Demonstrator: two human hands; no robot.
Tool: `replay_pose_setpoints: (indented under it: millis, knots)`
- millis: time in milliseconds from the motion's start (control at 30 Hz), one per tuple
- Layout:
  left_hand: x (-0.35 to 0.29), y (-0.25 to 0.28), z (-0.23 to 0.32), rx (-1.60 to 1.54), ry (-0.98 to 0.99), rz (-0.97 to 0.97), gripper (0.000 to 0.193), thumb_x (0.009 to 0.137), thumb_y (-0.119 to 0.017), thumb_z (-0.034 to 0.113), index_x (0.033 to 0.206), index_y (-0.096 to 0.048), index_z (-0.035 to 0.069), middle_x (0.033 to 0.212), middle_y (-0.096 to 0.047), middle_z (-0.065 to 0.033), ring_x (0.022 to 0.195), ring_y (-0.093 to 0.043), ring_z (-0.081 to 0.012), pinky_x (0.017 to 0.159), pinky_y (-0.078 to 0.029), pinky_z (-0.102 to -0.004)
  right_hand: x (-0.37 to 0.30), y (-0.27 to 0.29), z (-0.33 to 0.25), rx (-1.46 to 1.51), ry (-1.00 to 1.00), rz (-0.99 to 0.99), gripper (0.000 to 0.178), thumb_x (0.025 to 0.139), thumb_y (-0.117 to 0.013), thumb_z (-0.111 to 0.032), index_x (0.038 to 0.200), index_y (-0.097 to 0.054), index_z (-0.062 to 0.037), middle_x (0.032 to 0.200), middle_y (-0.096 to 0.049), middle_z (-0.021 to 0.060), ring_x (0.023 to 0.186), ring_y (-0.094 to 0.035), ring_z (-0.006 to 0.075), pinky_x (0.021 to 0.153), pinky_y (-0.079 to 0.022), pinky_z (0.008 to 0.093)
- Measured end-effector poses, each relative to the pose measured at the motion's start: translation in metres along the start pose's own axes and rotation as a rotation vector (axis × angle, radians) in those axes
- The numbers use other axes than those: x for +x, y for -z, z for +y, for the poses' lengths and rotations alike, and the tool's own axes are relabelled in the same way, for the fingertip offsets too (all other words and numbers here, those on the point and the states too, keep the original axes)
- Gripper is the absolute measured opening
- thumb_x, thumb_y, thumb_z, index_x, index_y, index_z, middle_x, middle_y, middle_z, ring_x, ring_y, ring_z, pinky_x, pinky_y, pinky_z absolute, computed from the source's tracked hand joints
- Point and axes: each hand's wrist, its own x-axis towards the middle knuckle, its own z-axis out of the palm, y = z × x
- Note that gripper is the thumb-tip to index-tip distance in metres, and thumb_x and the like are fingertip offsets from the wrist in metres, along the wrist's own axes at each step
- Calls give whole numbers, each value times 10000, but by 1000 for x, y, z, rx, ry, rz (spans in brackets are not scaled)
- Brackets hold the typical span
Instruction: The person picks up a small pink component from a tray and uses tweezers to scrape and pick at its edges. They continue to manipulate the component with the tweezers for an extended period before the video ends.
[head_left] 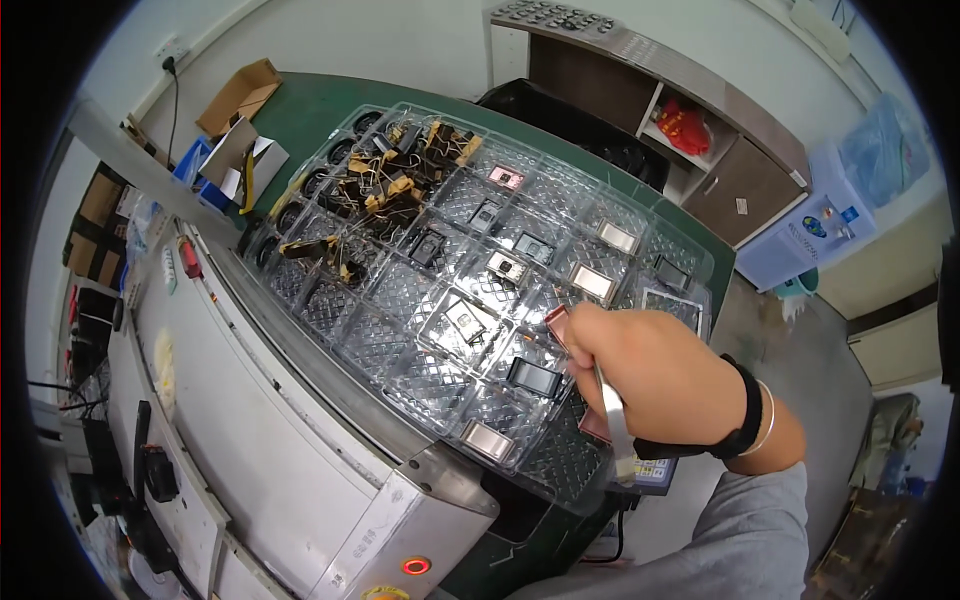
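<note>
The right hand is closed around a silver metal tool; a reddish piece shows right at its fingertips, over the clear tray.

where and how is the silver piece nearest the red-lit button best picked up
Probably by its two long edges, from above: the silver piece looks rectangular and flat-lying, and the tray walls around it would hinder a low sideways approach.

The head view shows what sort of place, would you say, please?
Probably a small workshop, judging by the clear compartmented tray of small parts, the green worktable and the metal equipment with a lit red button.
</note>
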Motion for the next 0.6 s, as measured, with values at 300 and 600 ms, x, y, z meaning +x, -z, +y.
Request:
replay_pose_setpoints:
  millis: [300, 600]
  knots:
    - [10, -5, 13, -1, 4, 4, 782, 905, -552, 359, 1461, -195, -59, 1532, -159, -253, 1426, -149, -370, 1152, -91, -467, -34, 2, 0, -62, -188, 259, 252, 789, -651, -15, 811, -402, -52, 742, -606, 115, 640, -599, 277, 580, -454, 310]
    - [-2, 0, 2, -31, 72, -5, 765, 905, -559, 279, 1474, -163, -44, 1547, -143, -221, 1437, -129, -345, 1153, -79, -451, -58, -8, 19, 9, -312, 554, 170, 761, -474, 82, 832, -380, -40, 789, -629, 106, 694, -594, 159, 647, -476, 261]
